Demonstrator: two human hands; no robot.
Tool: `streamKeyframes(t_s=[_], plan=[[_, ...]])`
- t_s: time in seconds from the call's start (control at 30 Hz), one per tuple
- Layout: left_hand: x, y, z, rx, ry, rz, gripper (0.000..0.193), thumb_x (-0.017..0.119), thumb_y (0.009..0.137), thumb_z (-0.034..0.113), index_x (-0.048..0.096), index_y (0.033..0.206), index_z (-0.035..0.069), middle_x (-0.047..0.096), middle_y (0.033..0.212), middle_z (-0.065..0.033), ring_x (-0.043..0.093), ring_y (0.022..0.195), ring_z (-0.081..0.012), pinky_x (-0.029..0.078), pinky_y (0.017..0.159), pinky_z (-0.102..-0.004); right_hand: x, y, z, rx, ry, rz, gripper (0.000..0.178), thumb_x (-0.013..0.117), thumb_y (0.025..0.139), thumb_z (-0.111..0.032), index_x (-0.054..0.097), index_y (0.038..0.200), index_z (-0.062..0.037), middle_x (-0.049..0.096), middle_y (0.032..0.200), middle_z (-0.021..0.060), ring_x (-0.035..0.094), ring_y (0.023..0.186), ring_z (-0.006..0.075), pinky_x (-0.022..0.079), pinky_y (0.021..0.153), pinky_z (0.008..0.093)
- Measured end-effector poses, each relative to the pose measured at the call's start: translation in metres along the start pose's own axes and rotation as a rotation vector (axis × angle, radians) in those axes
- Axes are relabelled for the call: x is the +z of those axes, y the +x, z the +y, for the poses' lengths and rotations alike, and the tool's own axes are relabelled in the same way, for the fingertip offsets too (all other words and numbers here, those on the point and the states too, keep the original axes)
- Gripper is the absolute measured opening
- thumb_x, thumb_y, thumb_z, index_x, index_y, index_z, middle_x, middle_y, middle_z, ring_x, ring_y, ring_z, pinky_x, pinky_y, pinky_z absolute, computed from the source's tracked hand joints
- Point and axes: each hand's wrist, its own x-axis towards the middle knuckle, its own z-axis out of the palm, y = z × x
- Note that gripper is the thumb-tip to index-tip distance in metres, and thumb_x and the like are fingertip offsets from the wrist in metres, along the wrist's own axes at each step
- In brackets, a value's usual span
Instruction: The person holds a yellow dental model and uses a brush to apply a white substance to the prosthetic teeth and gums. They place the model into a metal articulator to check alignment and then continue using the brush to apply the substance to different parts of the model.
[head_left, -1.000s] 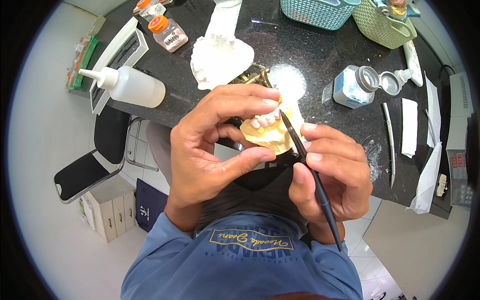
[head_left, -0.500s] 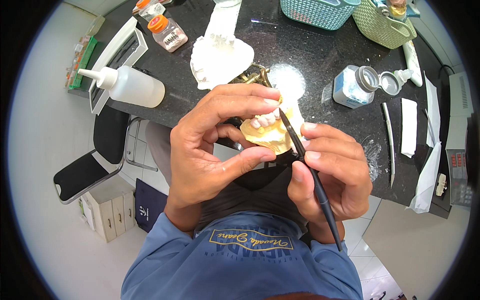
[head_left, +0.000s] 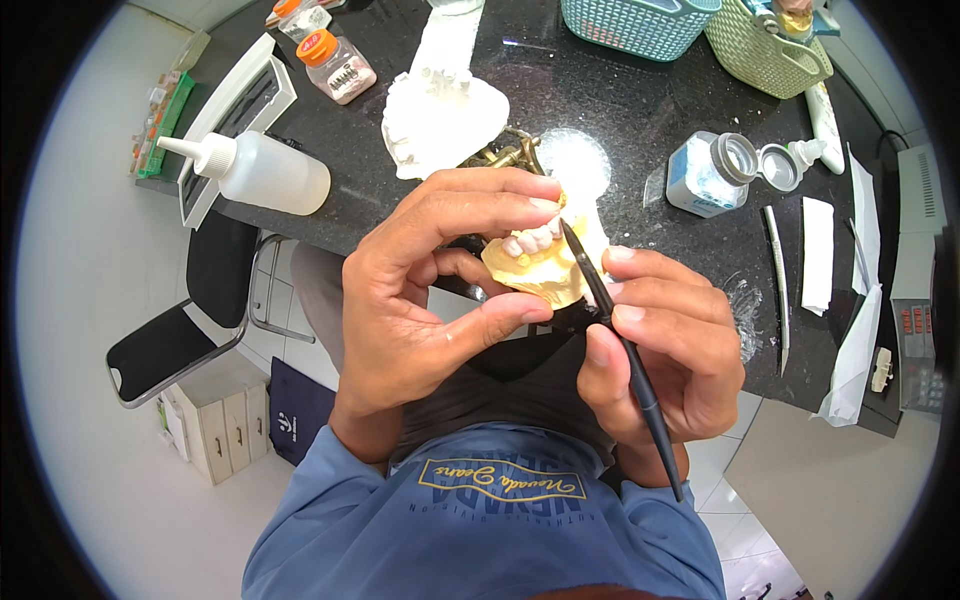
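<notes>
My left hand (head_left: 430, 275) is closed around a yellow plaster dental model (head_left: 535, 275), thumb on its near edge and fingers over its far side. A row of whitish-pink teeth (head_left: 532, 240) runs along the model. Between the thumb and fingers of my right hand (head_left: 670, 345) sits a slim black brush-like tool (head_left: 640, 375), its dark tip resting at or just beside the teeth. Whether the tip touches them I cannot tell. Behind the model, a brass-coloured hinged frame (head_left: 515, 152) shows in part; the rest is hidden by my left hand.
White plaster casts (head_left: 440, 120) lie beyond my left hand. On the left are a squeeze bottle (head_left: 265, 175) and an orange-capped jar (head_left: 335, 68). To the right stand an open powder jar (head_left: 710, 175) and a thin white stick-like tool (head_left: 778, 290). Baskets (head_left: 640, 28) line the back.
Almost nothing differs. The model and both hands have shifted very slightly, and the tool's tip sits a touch lower and to the right.
</notes>
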Motion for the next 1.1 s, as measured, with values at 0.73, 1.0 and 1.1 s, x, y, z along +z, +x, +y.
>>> streamKeyframes(t_s=[0.73, 1.0, 1.1], plan=[[-0.0068, -0.0001, -0.0007, 0.022, 0.072, -0.082, 0.048, 0.08, 0.07, 0.005, 0.059, 0.112, -0.002, 0.055, 0.12, -0.0225, 0.058, 0.11, -0.025, 0.055, 0.083, -0.0301, 0.0002, 0.0011, -0.0011, -0.033, -0.039, -0.009, 0.03, 0.079, 0.067, -0.001, 0.061, 0.092, -0.0041, 0.066, 0.081, 0.01, 0.068, 0.079, 0.0278, 0.058, 0.068, 0.0333], [-0.0075, -0.0004, -0.0008, 0.027, 0.084, -0.103, 0.049, 0.08, 0.071, 0.007, 0.057, 0.114, -0.003, 0.054, 0.121, -0.0245, 0.057, 0.113, -0.0279, 0.055, 0.088, -0.0334, -0.0004, 0.0027, -0.0021, -0.034, -0.05, -0.035, 0.029, 0.078, 0.068, -0.001, 0.062, 0.092, -0.0043, 0.066, 0.081, 0.0098, 0.068, 0.078, 0.028, 0.057, 0.067, 0.0334], [-0.007, -0.0006, -0.0009, 0.024, 0.083, -0.102, 0.05, 0.08, 0.071, 0.007, 0.057, 0.114, -0.003, 0.054, 0.121, -0.0243, 0.057, 0.113, -0.0274, 0.055, 0.088, -0.0332, -0.0008, 0.0024, -0.002, -0.038, -0.052, -0.033, 0.029, 0.078, 0.068, -0.001, 0.062, 0.091, -0.0044, 0.066, 0.081, 0.0097, 0.068, 0.078, 0.0278, 0.057, 0.067, 0.0333]])
